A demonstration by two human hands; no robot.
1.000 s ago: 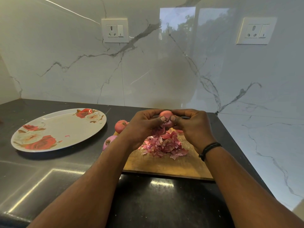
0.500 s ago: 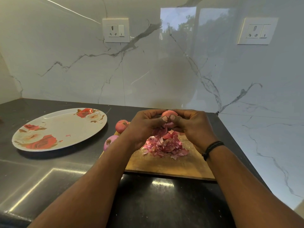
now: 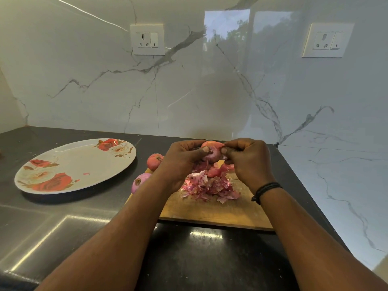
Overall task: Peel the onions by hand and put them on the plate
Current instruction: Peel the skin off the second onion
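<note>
A small red onion (image 3: pixel 212 152) is held above the wooden cutting board (image 3: pixel 212 208), partly stripped, with purple flesh showing under its reddish skin. My left hand (image 3: pixel 182 162) grips it from the left, thumb on its face. My right hand (image 3: pixel 247 160) pinches the skin at its right side. Below them lies a heap of pink onion peels (image 3: pixel 210 183). Two more onions sit at the board's left edge: a reddish one (image 3: pixel 154 161) and a purple one (image 3: pixel 139 181). The floral plate (image 3: pixel 75 164) lies to the left on the counter and holds no onions.
The dark counter (image 3: pixel 63 223) runs to a marble wall at the back and right. Two wall sockets (image 3: pixel 147 39) (image 3: pixel 327 40) sit high on the back wall. A tiny pink peel scrap (image 3: pixel 86 173) lies on the plate.
The onion has turned between my fingers, and more purple flesh now faces me. Both hands stay in the same place above the peel heap.
</note>
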